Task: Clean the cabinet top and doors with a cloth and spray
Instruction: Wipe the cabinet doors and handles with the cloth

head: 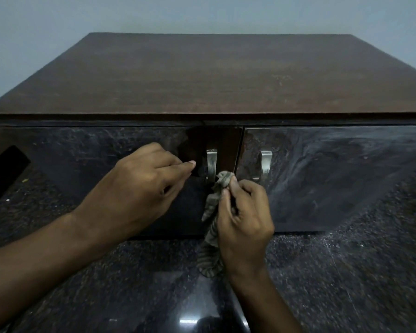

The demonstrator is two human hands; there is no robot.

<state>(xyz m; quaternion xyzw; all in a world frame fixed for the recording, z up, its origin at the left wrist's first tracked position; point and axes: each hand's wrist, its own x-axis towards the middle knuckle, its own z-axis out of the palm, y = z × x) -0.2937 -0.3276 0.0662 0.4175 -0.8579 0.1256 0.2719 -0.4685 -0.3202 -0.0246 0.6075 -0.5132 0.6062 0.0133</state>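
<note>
A low cabinet with a brown top (216, 73) and two glossy dark doors stands before me. My right hand (244, 217) grips a striped grey cloth (211, 212) and holds its upper end against the lower part of the left door's metal handle (211, 164). The rest of the cloth hangs down toward the floor. My left hand (142, 186) rests against the left door (94, 164) beside that handle, fingers pointing right toward it. The right door (334, 176) carries its own metal handle (265, 164). No spray bottle is in view.
A dark speckled polished floor (346, 272) lies below the cabinet. A pale wall (202, 13) rises behind it. A dark slanted object (3, 174) shows at the far left edge.
</note>
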